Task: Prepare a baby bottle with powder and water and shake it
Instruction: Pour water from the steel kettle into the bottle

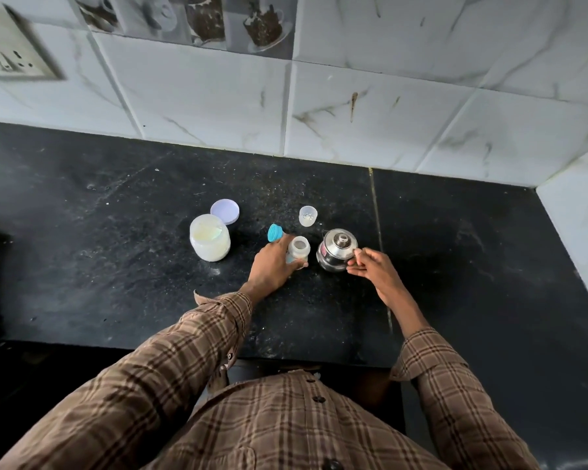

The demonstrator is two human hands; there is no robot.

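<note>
Beside open powder jar (210,241), left hand (271,266) holds bottle (298,251).

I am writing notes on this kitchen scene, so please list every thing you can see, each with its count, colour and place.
Baby bottle: one, clear, open top, countertop centre, held by the left hand.
Blue cap: one, blue, just left of the bottle, behind the left hand.
Steel pot: one, silver, lid on, right of the bottle.
Small cup: one, clear, behind the bottle.
Powder jar: one, translucent white, open, left of the bottle.
Jar lid: one, pale lilac, behind the jar.
Countertop: one, black.
Wall tiles: many, white marbled, behind.
Socket plate: one, white, upper left.
Left hand: gripping the bottle.
Right hand: at the pot's side.
</note>
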